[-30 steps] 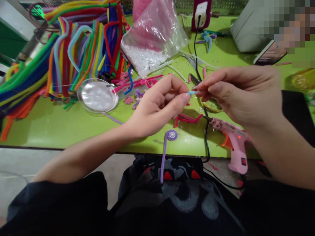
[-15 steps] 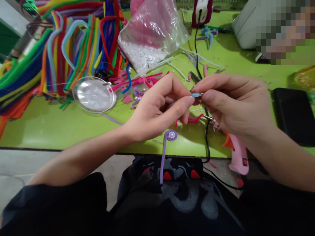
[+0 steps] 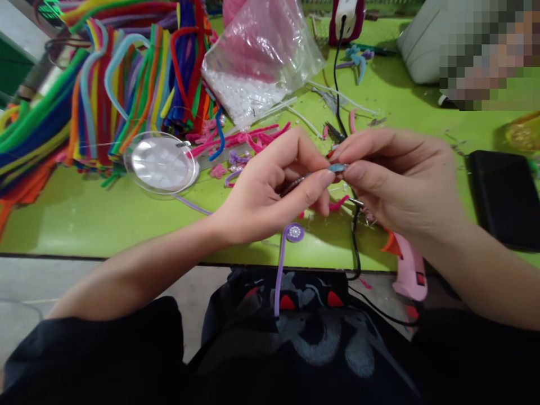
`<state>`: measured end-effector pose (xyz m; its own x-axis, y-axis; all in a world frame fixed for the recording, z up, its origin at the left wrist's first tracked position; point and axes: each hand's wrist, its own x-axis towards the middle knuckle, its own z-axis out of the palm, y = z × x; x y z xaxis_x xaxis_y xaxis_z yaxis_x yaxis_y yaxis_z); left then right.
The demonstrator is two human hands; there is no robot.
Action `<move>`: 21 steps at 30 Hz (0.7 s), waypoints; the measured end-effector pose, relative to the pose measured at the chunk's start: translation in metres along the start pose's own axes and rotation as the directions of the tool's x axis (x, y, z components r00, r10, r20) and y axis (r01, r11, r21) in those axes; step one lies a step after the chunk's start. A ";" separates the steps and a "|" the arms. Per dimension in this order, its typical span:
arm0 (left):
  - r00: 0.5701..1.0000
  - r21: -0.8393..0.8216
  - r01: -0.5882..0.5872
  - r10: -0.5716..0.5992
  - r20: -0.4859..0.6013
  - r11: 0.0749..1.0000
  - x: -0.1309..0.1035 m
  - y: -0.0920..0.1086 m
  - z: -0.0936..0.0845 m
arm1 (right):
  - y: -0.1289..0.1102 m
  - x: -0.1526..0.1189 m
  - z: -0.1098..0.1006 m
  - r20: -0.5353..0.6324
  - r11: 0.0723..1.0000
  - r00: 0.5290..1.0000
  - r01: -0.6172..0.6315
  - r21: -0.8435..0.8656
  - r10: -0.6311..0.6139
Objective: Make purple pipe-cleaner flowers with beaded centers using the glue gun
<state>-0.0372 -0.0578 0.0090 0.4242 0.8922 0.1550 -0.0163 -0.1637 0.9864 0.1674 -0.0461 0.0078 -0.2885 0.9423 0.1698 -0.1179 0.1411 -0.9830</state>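
Observation:
Between the fingertips of both hands is a small light-blue piece [image 3: 336,167], above the green table [image 3: 169,228]. My left hand [image 3: 280,188] pinches its left end, and a thin beaded or twisted strand shows inside the curled fingers. My right hand [image 3: 400,174] pinches the right end with thumb and forefinger; a small red bit shows by that forefinger. Below the hands lies a purple strip [image 3: 280,275] with a coiled end and a pearl-like centre, hanging over the table edge. A pink glue gun [image 3: 410,267] sits under my right wrist.
Bundles of coloured pipe cleaners [image 3: 122,95] fill the back left, near a clear round spool [image 3: 162,163]. A bag of white beads [image 3: 253,84] lies behind the hands. A black cable [image 3: 338,84] runs past them. On the right is a black flat case [image 3: 504,199].
The blue piece has turned and shifted slightly down between the fingers. The strand in my left hand and the red bit by my right forefinger show more.

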 end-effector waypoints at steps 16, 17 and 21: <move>0.995 -0.264 -0.013 0.038 0.091 0.965 0.007 -0.008 -0.001 | 0.001 -0.002 -0.005 0.105 0.794 0.875 0.475 -0.379 -0.473; 0.993 -0.306 0.002 0.035 0.116 0.952 0.007 -0.009 -0.001 | 0.002 -0.001 -0.005 0.117 0.797 0.873 0.482 -0.365 -0.474; 0.982 -0.412 0.102 -0.024 0.189 0.905 0.006 -0.017 -0.005 | 0.004 0.000 -0.009 0.178 0.766 0.846 0.532 -0.362 -0.503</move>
<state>-0.0388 -0.0476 -0.0067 0.5877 0.8004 0.1179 -0.3450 0.1162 0.9314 0.1751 -0.0430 0.0034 -0.3533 0.6719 0.6509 0.1003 0.7190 -0.6877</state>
